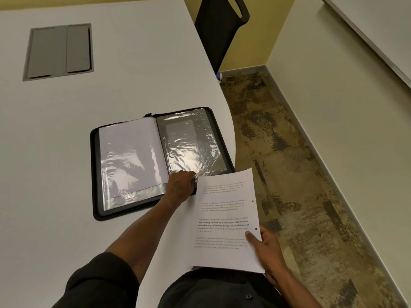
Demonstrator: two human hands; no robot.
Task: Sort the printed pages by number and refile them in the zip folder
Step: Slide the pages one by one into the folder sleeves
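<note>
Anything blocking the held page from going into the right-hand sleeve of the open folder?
Nothing lies on the right-hand sleeve of the zip folder. The left hand is at its near bottom edge, apparently pinching the plastic. The right hand holds the printed page just beside it, over the table edge.

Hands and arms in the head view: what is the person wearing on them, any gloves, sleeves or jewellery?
Both the left hand and right hand are bare: no gloves, and no rings or watch that I can make out. The left arm has a dark sleeve pushed up past the elbow, leaving the forearm uncovered. The right forearm is uncovered as far as the frame shows.
</note>
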